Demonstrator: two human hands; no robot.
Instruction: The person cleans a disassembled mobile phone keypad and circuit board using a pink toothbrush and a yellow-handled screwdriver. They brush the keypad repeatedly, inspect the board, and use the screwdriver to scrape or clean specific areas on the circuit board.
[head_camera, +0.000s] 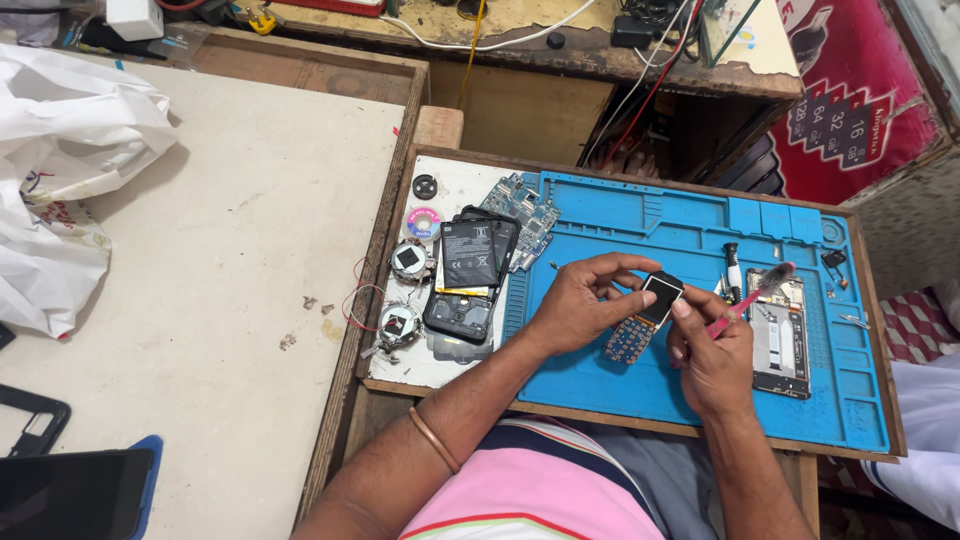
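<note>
Pinching the small phone board (645, 315) with our left hand (580, 305) above the blue mat (680, 235), we close our right hand (712, 360) around a pink brush (752, 297).

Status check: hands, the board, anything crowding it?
Left hand grips small phone board above blue mat. Right hand steadies its screen end, pink brush in fingers. Opened phone lies close right; nothing blocking.

A phone repair workshop: blue repair mat (690, 235), loose circuit boards (525, 205), batteries (470, 255), tangled cables (640, 60).
</note>
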